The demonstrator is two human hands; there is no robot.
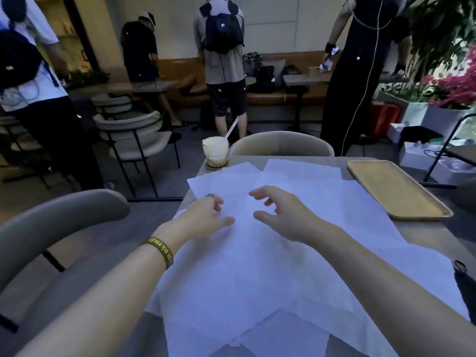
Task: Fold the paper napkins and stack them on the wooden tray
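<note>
Several white paper napkins (257,274) lie unfolded and overlapping across the middle of the worktop (425,233), probably spread flat so each can be creased cleanly; none looks folded yet. Both hands reach over the sheets toward 12 o'clock. The left hand (206,215), ringed and with a wristband (159,251) on its wrist, has its fingers loosely curved, on or just above the paper, I cannot tell which. The right hand (280,212) beside it has its grip spread, thumb apart from fingers, pinching nothing. I judge they are about to take up a sheet's far edge. The wooden tray (394,191) waits at 2 o'clock, just beside the napkins, with nothing stacked on it yet. A glass (215,150) with a straw stands on a coaster (217,164) at 11 o'clock, close by a napkin corner, and could be knocked. A dark object (466,287) lies at 4 o'clock.
</note>
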